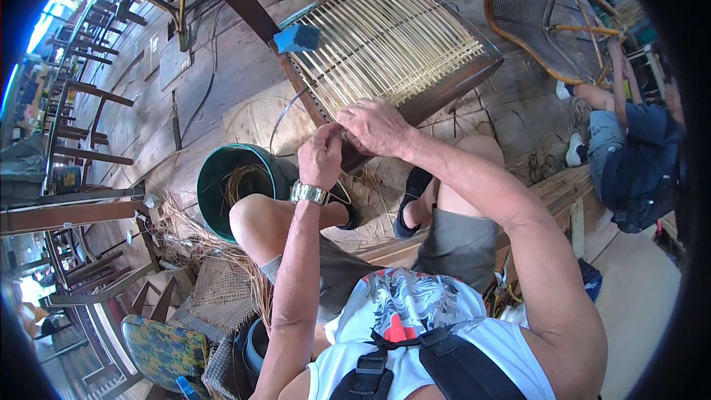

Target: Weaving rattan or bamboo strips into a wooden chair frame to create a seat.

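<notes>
A dark wooden chair seat frame (485, 67) stands before me, with pale cane strips (392, 30) strung across it and crossed by weaving near its right side. At its near corner my left hand (322, 155), with a metal watch on the wrist, is closed with the fingers pinched. My right hand (374, 127) presses against it from the right, its fingers curled over the frame's edge. Whatever the fingertips grip is hidden. Just left of the hands, a thin strand (285, 111) loops down from the frame. A blue block (298, 38) rests on the frame's left corner.
Beside my left knee stands a green bucket (209, 196) holding loose cane strands. More cane scraps and a woven sheet (222, 292) lie at lower left. Wooden chair frames (89, 126) line the left side. At right are a cane-backed chair (518, 0) and another person (637, 141).
</notes>
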Demonstrator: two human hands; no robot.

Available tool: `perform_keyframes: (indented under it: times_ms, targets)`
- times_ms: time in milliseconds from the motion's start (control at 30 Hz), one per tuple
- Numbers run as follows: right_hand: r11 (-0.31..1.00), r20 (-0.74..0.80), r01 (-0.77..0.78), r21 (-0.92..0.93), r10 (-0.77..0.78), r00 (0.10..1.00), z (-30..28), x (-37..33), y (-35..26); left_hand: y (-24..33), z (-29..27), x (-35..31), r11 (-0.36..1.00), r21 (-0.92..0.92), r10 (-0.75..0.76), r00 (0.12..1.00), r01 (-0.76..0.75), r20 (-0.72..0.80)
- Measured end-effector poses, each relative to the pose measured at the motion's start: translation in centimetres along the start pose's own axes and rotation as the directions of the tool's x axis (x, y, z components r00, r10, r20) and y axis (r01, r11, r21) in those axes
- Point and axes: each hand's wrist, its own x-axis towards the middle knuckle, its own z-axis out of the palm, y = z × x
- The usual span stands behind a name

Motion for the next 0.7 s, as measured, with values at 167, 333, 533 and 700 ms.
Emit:
perform_keyframes:
  times_ms: [167,333,533,700]
  targets:
    - [1.000,-0.035,-0.023,0.017,0.024,0.999,0.3,0.0,-0.2,-0.6,-0.1,0.4,0.997,0.074,0.029,1.000,-0.029,-0.006]
    - [0.998,-0.089,-0.043,0.035,0.046,0.995,1.0,-0.4,0.3,0.1,-0.2,0.6,0.998,0.052,-0.036,0.998,0.033,0.050]
    - [0.956,0.297,-0.238,0.174,0.180,0.938,-0.8,0.2,1.8,-0.6,-0.2,0.6,0.997,0.069,-0.052,0.996,0.046,0.075]
    - [0.949,-0.039,0.013,0.316,-0.001,0.999,-1.8,-0.1,0.7,0.3,0.0,-0.4,0.999,0.019,0.041,0.998,-0.040,-0.048]
